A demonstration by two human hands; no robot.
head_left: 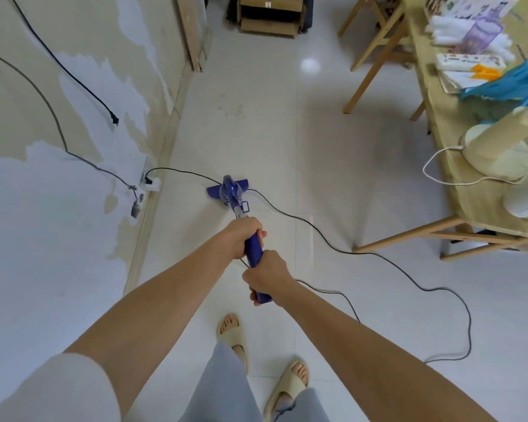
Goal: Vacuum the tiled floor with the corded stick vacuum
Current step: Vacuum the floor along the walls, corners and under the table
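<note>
While both hands grip the blue stick vacuum (237, 205), work is underway.
Left hand (241, 239) and right hand (267, 277) wrap its handle; debris (232, 111) lies far ahead.

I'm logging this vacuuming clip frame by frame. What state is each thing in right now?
left hand: grips the handle, farther down it.
right hand: grips the handle's near end.
stick vacuum: head flat on the tiled floor, near the wall.
vacuum cord: plugged in at the wall socket, loose and looping on the floor.
black cable: unplugged, its plug hanging free against the wall.
desk fan: lying tipped on the table.
</note>
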